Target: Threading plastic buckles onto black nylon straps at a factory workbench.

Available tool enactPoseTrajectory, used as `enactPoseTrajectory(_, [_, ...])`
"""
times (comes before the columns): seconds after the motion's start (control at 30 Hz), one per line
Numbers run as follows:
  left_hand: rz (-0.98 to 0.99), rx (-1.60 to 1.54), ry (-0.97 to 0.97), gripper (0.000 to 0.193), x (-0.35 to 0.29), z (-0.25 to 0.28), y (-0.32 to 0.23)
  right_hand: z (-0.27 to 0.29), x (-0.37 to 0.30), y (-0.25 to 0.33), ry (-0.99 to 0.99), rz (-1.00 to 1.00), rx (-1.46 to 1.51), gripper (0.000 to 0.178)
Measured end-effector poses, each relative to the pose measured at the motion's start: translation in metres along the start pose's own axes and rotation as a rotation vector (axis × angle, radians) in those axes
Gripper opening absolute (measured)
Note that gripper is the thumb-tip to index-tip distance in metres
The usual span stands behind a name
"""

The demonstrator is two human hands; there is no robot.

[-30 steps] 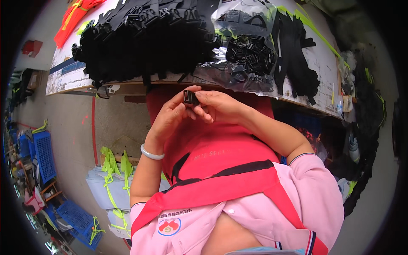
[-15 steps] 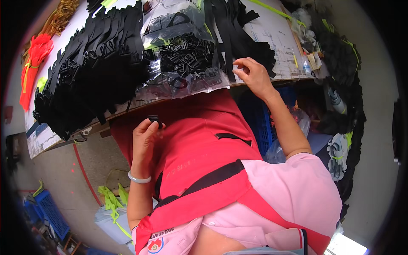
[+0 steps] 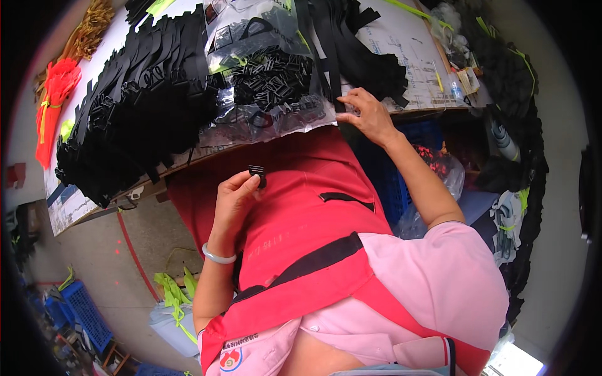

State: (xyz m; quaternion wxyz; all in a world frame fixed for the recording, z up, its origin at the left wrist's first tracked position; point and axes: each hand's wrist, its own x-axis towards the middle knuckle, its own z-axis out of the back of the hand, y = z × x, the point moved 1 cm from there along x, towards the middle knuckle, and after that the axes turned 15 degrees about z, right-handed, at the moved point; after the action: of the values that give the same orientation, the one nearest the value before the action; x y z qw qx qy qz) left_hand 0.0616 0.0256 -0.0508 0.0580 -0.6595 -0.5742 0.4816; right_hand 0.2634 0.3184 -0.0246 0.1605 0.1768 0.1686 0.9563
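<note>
My left hand (image 3: pixel 236 199) is raised over the red apron (image 3: pixel 301 188), thumb and fingers pinched on a small black slotted plastic buckle (image 3: pixel 256 170). At the table's front edge, my right hand (image 3: pixel 371 120) has its thumb and fingers apart. Its fingertips come up to a hanging black webbing strap (image 3: pixel 333 75), beside the clear plastic bag (image 3: pixel 313 119); I see nothing between them. Many loose black buckles (image 3: pixel 271 78) fill the opened bag. Left of it, a thick pile of black straps (image 3: pixel 138 106) with buckles on them hangs over the edge.
More black straps (image 3: pixel 376 69) lie on the white table (image 3: pixel 411 47) at the right. Orange-red strips (image 3: pixel 53 106) are bundled at the far left. Below the table stands a blue crate (image 3: pixel 396 188); another blue basket (image 3: pixel 88 313) is on the floor at lower left.
My left hand has moved right and slightly up with the buckle, which now shows more plainly. My right hand has shifted slightly left and down, toward the hanging strap.
</note>
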Motion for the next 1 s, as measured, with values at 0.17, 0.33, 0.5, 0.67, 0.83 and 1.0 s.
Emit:
enactPoseTrajectory(0.17, [0.051, 0.106, -0.020, 0.015, 0.000, -0.004, 0.002, 0.000, -0.023, -0.016, 0.016, 0.207, 0.039, 0.024])
enactPoseTrajectory(0.33, [0.067, 0.108, -0.028, 0.017, 0.001, -0.019, -0.006, 0.008, -0.018, 0.023, -0.374, 0.062, 0.189, 0.022])
enactPoseTrajectory(0.5, [0.091, -0.098, 0.077, 0.021, 0.008, -0.052, -0.031, -0.009, 0.006, 0.101, -0.251, 0.518, 0.192, 0.028])
enactPoseTrajectory(0.67, [-0.008, 0.013, 0.012, 0.018, 0.015, -0.036, -0.022, -0.039, 0.001, 0.125, -0.230, 0.387, 0.512, 0.017])
enactPoseTrajectory(0.83, [-0.081, 0.401, 0.004, 0.015, -0.006, -0.012, -0.009, -0.060, 0.001, 0.129, 0.354, -0.549, 1.309, 0.023])
enactPoseTrajectory(1.0, [-0.253, 1.020, -0.236, 0.016, -0.025, 0.024, -0.013, -0.011, 0.057, 0.110, 0.044, -0.345, 1.517, 0.021])
